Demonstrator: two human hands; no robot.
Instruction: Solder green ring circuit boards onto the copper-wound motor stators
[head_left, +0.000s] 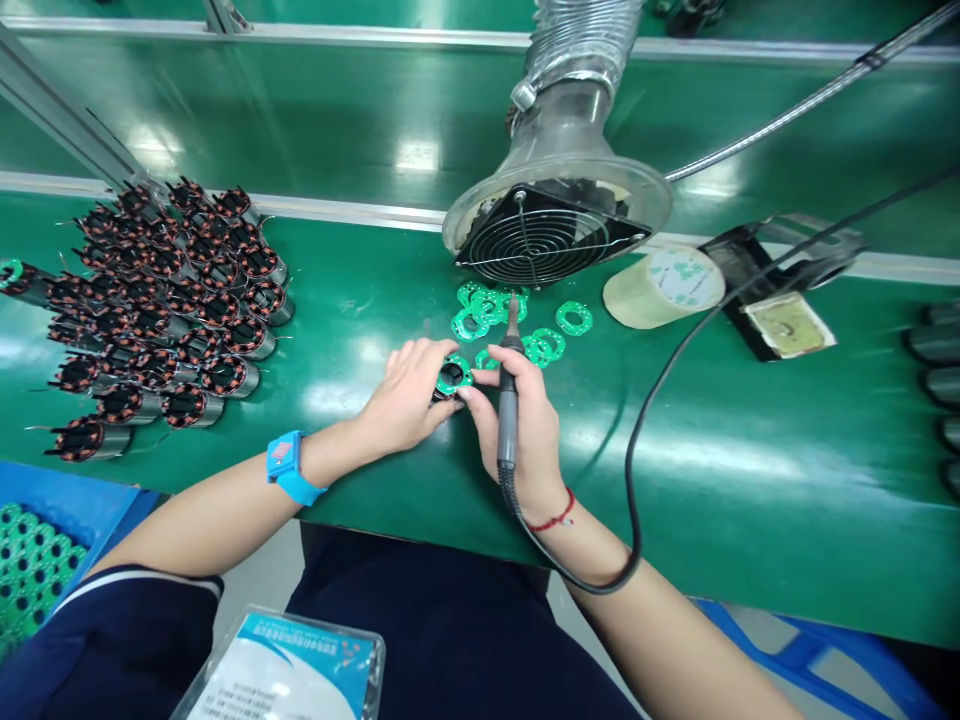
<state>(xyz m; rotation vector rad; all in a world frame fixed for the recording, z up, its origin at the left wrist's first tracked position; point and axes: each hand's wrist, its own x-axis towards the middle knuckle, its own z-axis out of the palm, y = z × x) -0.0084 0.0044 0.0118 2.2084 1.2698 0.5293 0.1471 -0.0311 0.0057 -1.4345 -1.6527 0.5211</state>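
Note:
My left hand point(409, 393) is closed round a motor stator, mostly hidden by the fingers, with a green ring-shaped circuit board point(454, 375) on its top. My right hand point(531, 425) holds a soldering iron point(508, 420), its tip pointing away from me over loose green ring boards point(487, 305). The thumb and a fingertip of that hand also touch the right edge of the stator and board. One separate ring board point(574, 318) lies to the right of the pile.
Many wound stators point(195, 300) stand at the left. A fume extractor point(555, 220) hangs above the boards. Right of it are a solder roll point(664, 287) and a sponge in a holder point(789, 325). The iron's black cable point(637, 450) loops over my right forearm. Dark cylinders point(941, 385) line the right edge.

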